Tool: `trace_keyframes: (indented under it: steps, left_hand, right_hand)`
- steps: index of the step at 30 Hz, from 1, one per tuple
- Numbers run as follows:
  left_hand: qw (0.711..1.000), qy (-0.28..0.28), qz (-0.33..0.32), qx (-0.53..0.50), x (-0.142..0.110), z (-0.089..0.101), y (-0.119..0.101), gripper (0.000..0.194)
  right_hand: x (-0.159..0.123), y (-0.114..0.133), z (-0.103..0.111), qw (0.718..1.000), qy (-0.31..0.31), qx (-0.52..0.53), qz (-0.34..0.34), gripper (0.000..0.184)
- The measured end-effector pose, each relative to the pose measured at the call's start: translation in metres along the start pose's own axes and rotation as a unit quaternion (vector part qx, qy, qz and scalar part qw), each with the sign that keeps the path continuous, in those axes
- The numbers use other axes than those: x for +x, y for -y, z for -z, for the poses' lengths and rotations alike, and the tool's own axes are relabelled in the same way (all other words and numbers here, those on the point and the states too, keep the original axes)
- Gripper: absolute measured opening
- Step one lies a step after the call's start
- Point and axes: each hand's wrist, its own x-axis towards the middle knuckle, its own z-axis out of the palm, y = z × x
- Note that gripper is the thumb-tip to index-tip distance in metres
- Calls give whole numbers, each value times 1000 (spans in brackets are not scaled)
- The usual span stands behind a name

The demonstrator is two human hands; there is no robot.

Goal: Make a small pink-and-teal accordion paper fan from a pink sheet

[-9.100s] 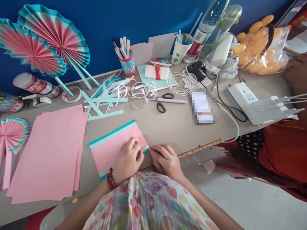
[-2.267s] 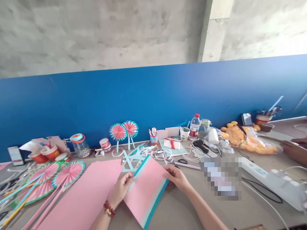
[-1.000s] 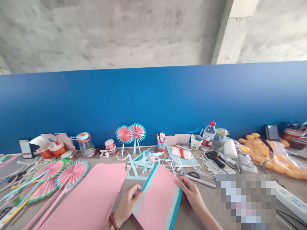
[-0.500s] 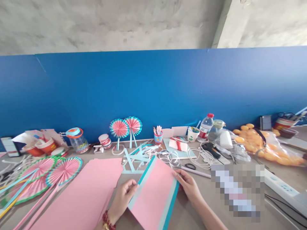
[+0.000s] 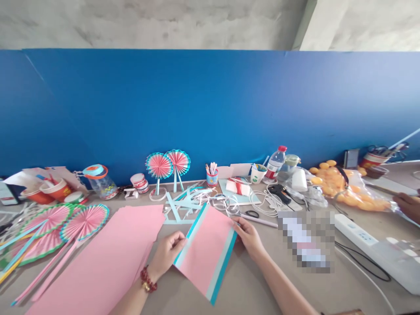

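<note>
A pink paper sheet [image 5: 205, 247] with teal and pale blue strips along two edges lies tilted on the table in front of me. My left hand [image 5: 167, 253], with a red bead bracelet at the wrist, pinches the sheet's left striped edge. My right hand [image 5: 249, 236] grips its right corner, fingers closed on the paper. The sheet is held flat between both hands.
A stack of pink sheets [image 5: 105, 258] lies at left, beside finished paper fans [image 5: 65, 223]. Two fans [image 5: 168, 164] stand against the blue wall. Paper strips [image 5: 187, 203], scissors [image 5: 252, 215], cups, a bottle [image 5: 274, 162], a power strip [image 5: 357, 234] and another person's hand [image 5: 408, 205] are around.
The view has tilted down slightly, with less ceiling showing. Both hands still hold the striped pink sheet, which has shifted a little toward me. Earlier I pressed its corner near the table edge.
</note>
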Motion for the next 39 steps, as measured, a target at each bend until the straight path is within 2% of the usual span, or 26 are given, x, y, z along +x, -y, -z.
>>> trace_keyframes:
  steps: [10,15,39]
  left_hand:
    - [1000,-6,-16,6,0,1,1,33]
    - [999,11,-29,5,0,2,3,32]
    - [999,26,-38,-11,-2,5,5,26]
  right_hand:
    - [0,-2,1,1000,8,4,12,43]
    - [1,-3,1,1000,16,-2,18,42]
    - [-6,4,0,1000,16,-5,16,45]
